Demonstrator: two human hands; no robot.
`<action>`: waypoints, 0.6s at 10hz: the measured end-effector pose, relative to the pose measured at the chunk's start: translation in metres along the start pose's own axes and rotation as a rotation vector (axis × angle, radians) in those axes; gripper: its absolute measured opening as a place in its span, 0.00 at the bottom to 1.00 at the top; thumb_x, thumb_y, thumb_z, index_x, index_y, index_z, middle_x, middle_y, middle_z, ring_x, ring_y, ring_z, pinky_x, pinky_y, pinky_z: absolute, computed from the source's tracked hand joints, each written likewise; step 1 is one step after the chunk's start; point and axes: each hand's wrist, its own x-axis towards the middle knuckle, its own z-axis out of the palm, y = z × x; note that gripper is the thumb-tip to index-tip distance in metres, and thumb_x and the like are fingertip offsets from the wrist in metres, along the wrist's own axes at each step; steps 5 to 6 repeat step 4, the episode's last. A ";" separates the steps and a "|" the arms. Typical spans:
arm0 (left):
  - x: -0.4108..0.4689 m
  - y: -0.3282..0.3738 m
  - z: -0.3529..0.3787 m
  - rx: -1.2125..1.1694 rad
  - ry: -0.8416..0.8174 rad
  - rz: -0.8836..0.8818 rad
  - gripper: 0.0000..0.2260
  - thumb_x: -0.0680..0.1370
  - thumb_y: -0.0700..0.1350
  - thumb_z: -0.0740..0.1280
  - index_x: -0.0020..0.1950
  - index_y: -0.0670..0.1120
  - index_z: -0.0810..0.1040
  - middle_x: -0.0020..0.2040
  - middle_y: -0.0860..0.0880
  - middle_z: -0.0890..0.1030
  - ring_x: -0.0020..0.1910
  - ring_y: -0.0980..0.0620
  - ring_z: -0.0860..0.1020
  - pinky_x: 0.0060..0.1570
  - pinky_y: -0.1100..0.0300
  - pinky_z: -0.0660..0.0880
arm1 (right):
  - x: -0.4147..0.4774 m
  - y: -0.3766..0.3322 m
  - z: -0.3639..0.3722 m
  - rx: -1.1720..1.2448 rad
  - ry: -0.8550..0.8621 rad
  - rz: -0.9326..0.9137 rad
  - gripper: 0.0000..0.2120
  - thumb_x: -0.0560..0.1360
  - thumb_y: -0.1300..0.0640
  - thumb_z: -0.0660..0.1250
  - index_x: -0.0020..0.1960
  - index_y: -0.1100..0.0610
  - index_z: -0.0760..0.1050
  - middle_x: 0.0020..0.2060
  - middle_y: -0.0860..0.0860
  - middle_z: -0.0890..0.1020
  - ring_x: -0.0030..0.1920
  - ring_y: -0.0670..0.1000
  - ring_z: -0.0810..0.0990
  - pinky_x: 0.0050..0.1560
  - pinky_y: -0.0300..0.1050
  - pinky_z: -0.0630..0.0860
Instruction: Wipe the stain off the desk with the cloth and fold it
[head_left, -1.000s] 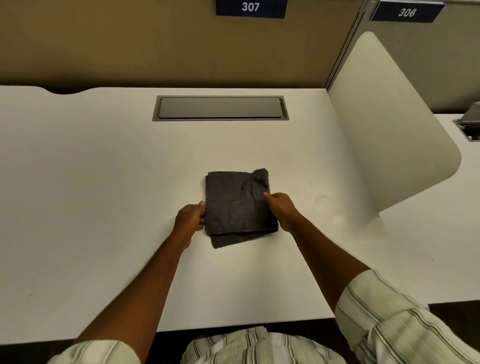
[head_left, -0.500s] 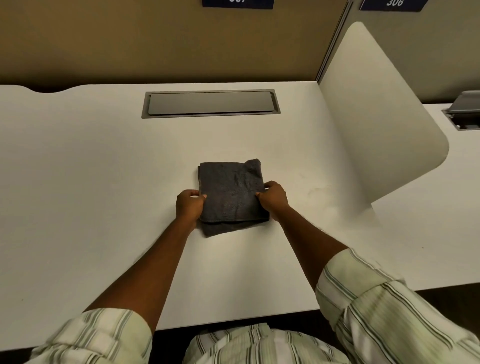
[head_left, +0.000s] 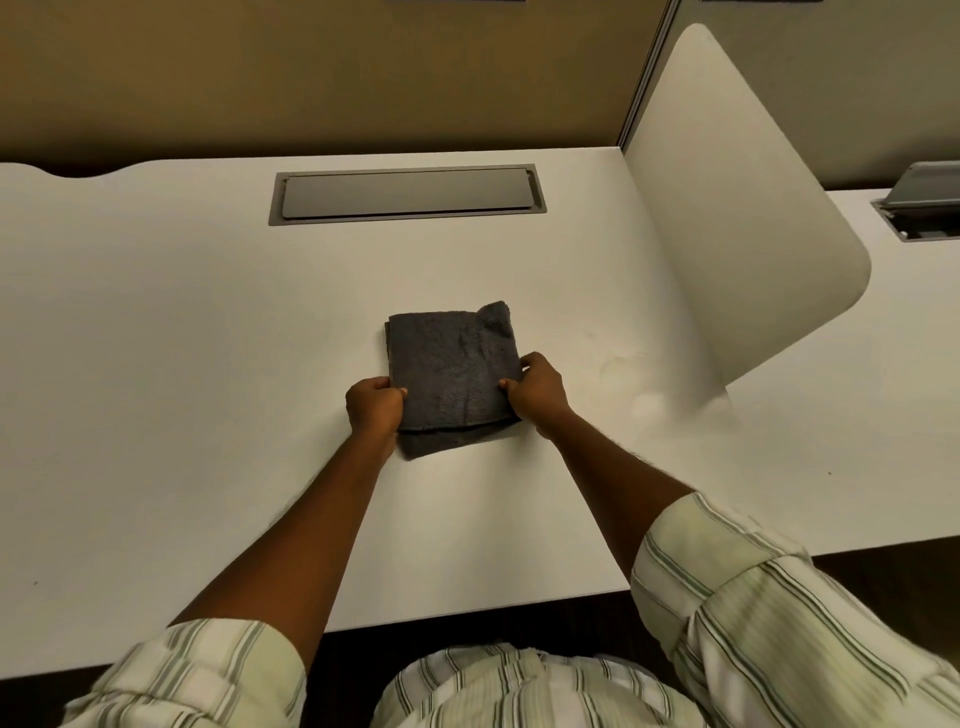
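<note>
Head view: the dark grey cloth (head_left: 453, 370) lies folded at frame centre on the white desk (head_left: 208, 364). Since 1 second ago, left hand (head_left: 375, 407) and right hand (head_left: 536, 391) have closed in, pinching its side edges; folding looks nearly finished.

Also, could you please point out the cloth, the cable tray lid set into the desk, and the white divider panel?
cloth (head_left: 452, 364): head view, middle of the top folded layer.
cable tray lid (head_left: 408, 194): head view, centre of the grey lid.
divider panel (head_left: 737, 208): head view, middle of its white face.
</note>
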 end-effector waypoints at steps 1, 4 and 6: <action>-0.009 0.003 0.001 -0.054 0.002 0.070 0.14 0.73 0.32 0.68 0.57 0.39 0.77 0.56 0.41 0.80 0.51 0.44 0.79 0.55 0.51 0.77 | -0.011 0.000 -0.003 0.084 0.127 -0.105 0.11 0.75 0.61 0.67 0.56 0.60 0.72 0.49 0.56 0.79 0.49 0.56 0.80 0.48 0.51 0.79; -0.033 -0.005 0.003 0.391 0.101 0.265 0.17 0.78 0.42 0.64 0.65 0.36 0.70 0.62 0.35 0.74 0.60 0.37 0.73 0.60 0.47 0.72 | -0.020 0.006 -0.016 -0.315 0.029 -0.102 0.19 0.77 0.55 0.66 0.63 0.62 0.66 0.60 0.61 0.73 0.60 0.61 0.74 0.56 0.52 0.73; -0.033 -0.005 0.003 0.391 0.101 0.265 0.17 0.78 0.42 0.64 0.65 0.36 0.70 0.62 0.35 0.74 0.60 0.37 0.73 0.60 0.47 0.72 | -0.020 0.006 -0.016 -0.315 0.029 -0.102 0.19 0.77 0.55 0.66 0.63 0.62 0.66 0.60 0.61 0.73 0.60 0.61 0.74 0.56 0.52 0.73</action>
